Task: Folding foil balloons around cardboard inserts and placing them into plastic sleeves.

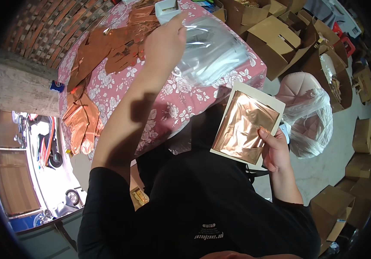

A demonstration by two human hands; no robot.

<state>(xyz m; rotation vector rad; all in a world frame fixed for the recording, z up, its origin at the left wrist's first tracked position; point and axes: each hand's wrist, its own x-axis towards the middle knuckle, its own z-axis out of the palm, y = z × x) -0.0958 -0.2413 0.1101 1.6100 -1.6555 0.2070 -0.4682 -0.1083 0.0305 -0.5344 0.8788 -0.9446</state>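
My left hand (166, 43) reaches over the table at the left edge of a stack of clear plastic bags (213, 54). One finger stretches out beside a small white box (167, 13); the other fingers are mostly hidden behind the hand, and nothing shows in its grasp. My right hand (275, 150) is closed on the lower right edge of a cream card with copper-coloured foil sheets (248, 125) on it, thumb on top of the foil. The card is held tilted in front of my body, off the table's near edge.
A floral pink cloth (181, 93) covers the table. Copper foil scraps (123, 47) spread over its far left, and more foil (82, 118) hangs down its left side. A padded stool (302, 93) with white plastic stands right; cardboard boxes (276, 36) crowd the floor. A blue can (56, 86) sits left.
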